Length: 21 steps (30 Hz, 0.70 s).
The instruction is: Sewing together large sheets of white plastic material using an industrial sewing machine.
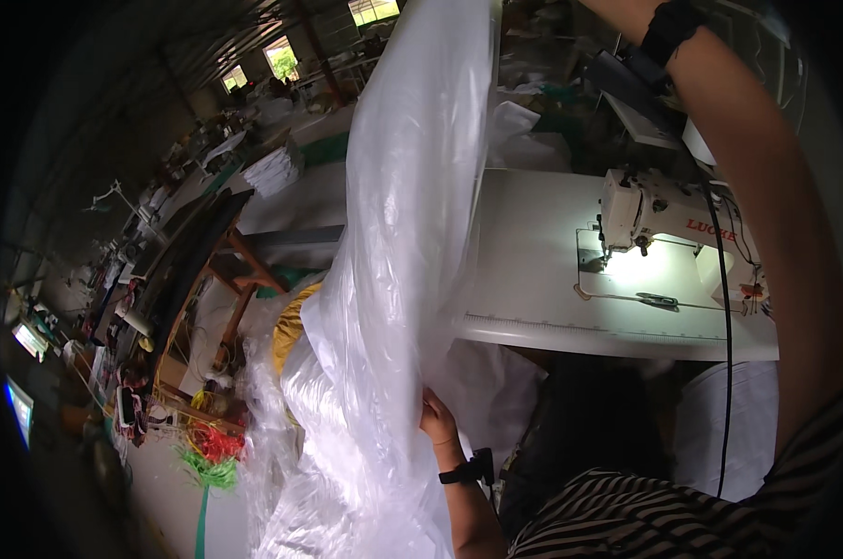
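A long, translucent white plastic sheet [412,205] hangs upright in front of me, stretching from the top edge of the view down to a heap below. Low on its right edge, my left hand [437,419] grips the plastic, with some fingers hidden behind it. My right arm is raised high on the right. Only the base of my right hand [622,11] shows at the top edge; its fingers are out of view. Right of the sheet stands a white sewing machine [659,210] with its lamp lit, on a white table [533,270].
Thread snips [657,301] lie near the machine, and a black cable [727,373] hangs at the right. Shiny white plastic [328,466] piles up at lower left beside yellow material [293,326]. A wooden-legged rack [239,261] and red and green strands [214,447] stand further left.
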Tool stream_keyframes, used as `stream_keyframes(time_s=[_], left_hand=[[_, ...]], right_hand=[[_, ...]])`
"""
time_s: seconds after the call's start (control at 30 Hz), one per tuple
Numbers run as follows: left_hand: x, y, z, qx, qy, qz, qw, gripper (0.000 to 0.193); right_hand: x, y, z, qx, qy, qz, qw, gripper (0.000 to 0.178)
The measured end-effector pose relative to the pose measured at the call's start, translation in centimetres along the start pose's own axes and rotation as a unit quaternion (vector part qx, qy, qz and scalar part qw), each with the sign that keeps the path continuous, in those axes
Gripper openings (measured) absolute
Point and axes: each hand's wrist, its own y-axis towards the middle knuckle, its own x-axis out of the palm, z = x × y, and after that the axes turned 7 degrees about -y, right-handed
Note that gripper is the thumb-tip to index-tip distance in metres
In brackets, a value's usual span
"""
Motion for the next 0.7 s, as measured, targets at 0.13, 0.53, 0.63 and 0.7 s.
stream_keyframes(time_s=[0.13, 0.53, 0.63, 0.7], left_hand=[[0.6, 1.6, 0.5, 0.080, 0.275, -0.015, 0.958, 0.069], [-1.8, 1.8, 0.7, 0.025, 0.178, -0.056, 0.982, 0.054], [-10.0, -0.6, 0.5, -0.119, 0.210, -0.353, 0.904, 0.032], [-12.6, -0.7, 3.8, -0.276, -0.006, -0.425, 0.862, 0.020]], right_hand=[[1.8, -0.2, -0.6, 0.016, -0.009, 0.011, 1.000, 0.018], [-2.4, 0.3, -2.7, -0.024, -0.081, 0.002, 0.996, 0.023], [-1.9, -1.4, 3.0, -0.085, -0.139, -0.059, 0.985, 0.027], [-3.6, -3.1, 6.2, -0.028, -0.264, -0.143, 0.953, 0.026]])
